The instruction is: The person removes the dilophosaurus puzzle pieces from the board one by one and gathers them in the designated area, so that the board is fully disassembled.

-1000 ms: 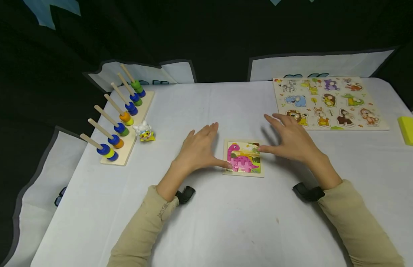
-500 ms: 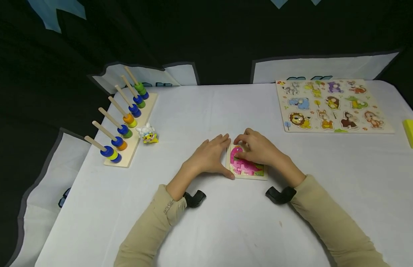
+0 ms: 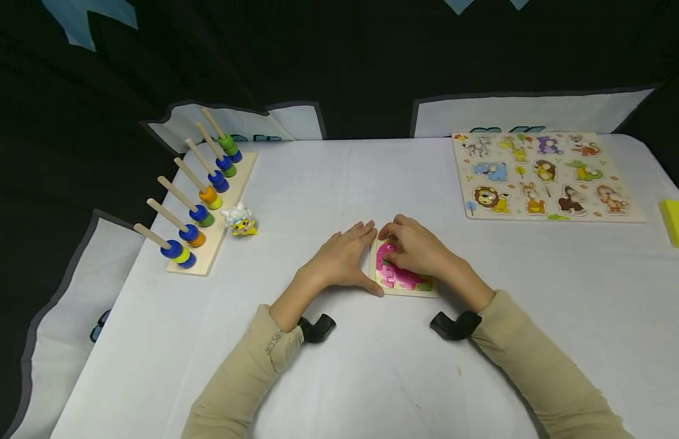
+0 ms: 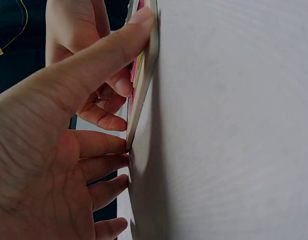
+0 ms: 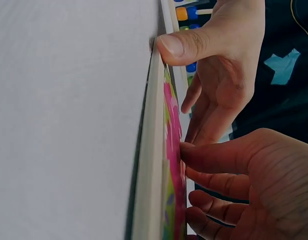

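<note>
A small square wooden jigsaw puzzle [image 3: 399,280] with a pink dinosaur lies on the white table. My left hand [image 3: 341,259] spans its left side with extended fingers; the thumb touches the near corner and a fingertip meets the far one. My right hand [image 3: 418,249] arches over the top, its bent index finger and thumb at the puzzle piece [image 3: 387,247] showing the dinosaur's head. From the right wrist view, that thumb [image 5: 193,154] sits right at the pink surface [image 5: 172,120]. The right palm covers the puzzle's upper right part in the head view.
A wooden peg rack [image 3: 207,244] with coloured rings stands at left, beside a small white-and-yellow figurine [image 3: 240,221]. At the back right lies a large animal puzzle board [image 3: 515,207]. A yellow block [image 3: 675,222] sits near the right edge.
Both hands have closed in on the puzzle since a second ago. The right hand came left from the puzzle's right side, its spread fingers bending onto the dinosaur-head piece. Little differs over the last half second.
</note>
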Demonstrator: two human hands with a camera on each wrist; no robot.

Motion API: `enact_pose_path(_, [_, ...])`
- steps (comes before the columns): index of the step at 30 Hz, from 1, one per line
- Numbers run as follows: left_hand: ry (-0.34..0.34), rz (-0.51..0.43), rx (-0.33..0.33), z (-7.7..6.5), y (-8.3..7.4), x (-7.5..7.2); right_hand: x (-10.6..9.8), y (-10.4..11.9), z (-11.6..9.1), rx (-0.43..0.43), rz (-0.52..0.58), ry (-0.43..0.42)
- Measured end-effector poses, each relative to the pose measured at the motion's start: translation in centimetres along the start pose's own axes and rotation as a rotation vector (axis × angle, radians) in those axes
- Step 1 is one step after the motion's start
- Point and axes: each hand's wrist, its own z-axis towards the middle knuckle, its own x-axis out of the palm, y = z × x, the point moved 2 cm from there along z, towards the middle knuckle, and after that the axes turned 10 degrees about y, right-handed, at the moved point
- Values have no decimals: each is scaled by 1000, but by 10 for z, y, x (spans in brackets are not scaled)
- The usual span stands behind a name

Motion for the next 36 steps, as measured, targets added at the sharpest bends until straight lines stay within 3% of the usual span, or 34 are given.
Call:
enact_pose_path(18, [2,0,8,-1,0,0,2,3,2,16,70,9])
enact_pose_path(29, [7,8,12,0,0,-2,-4,8,0,31,-50,17])
enact_pose_path(36, [14,6,15,-2,1,0,-1,6,3,22,-31,63])
